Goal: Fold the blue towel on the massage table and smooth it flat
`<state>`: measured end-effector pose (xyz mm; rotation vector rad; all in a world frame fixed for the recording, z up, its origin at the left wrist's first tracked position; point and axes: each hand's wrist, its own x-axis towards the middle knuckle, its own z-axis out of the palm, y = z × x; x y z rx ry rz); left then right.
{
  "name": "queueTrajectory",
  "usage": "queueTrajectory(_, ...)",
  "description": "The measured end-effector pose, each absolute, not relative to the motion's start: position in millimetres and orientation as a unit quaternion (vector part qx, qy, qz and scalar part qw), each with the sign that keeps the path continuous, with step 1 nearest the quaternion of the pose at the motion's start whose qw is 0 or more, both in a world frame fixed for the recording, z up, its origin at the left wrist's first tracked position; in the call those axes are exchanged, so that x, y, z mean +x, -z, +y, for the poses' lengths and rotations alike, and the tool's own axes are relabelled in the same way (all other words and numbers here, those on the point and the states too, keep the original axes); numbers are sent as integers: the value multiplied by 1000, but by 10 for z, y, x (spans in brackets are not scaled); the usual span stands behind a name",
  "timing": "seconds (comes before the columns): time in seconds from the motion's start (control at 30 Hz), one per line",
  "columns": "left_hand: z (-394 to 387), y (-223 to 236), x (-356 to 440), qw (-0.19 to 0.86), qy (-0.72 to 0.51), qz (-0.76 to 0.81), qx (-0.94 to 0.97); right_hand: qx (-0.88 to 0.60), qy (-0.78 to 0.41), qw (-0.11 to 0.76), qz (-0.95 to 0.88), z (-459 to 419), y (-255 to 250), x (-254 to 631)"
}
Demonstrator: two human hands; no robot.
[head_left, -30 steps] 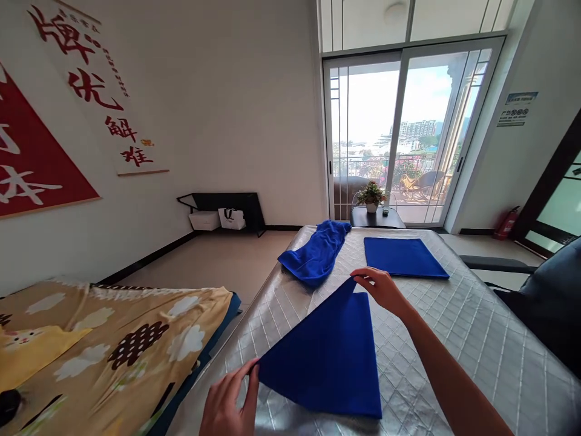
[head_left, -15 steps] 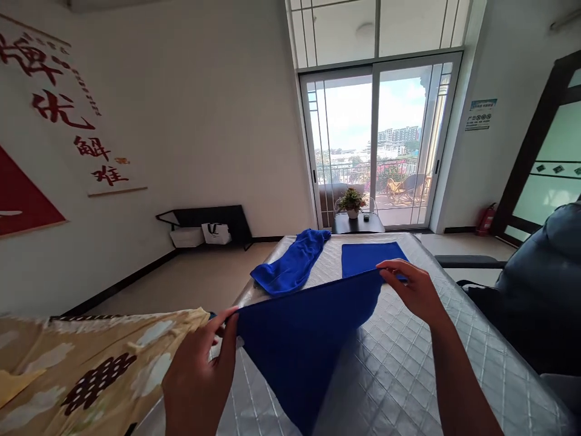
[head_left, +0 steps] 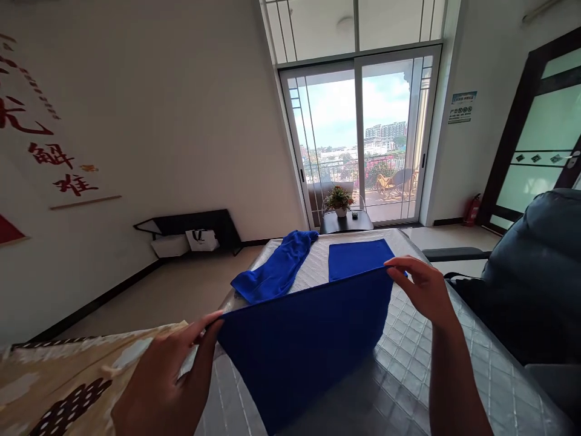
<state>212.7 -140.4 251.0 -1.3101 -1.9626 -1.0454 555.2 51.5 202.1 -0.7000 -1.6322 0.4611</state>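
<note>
Now left hand [head_left: 166,375] and right hand [head_left: 423,289] pinch the blue cloth [head_left: 308,339], seemingly lifted higher.

The cloth [head_left: 308,339], which a second ago lay largely on the mattress [head_left: 411,357] with one corner pulled up, now hangs between the hands, its upper edge drawn out from grip to grip. Half a second ago its hanging part tapered to a point below the grips; now it spreads wider. The left hand [head_left: 166,378] has risen from its low position, and the right hand [head_left: 422,289] has moved outward. Beyond the right grip, the flat cloth [head_left: 358,257] has become partly hidden.
</note>
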Motion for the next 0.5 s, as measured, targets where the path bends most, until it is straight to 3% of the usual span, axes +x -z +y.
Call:
queueTrajectory(0.17,-1539,-2607,2270,303,419,-706,-483,-292,-192,653,-672,465,-2023,5532)
queueTrajectory(0.37,-1867,-2632,2066,218,483,-677,-510,-295,-142,692,-643,239,-2125,5542)
queueTrajectory(0.5,-1974,-2732,1990,263,491,-634,-536,-295,-95,719,-622,1,-2246,5638)
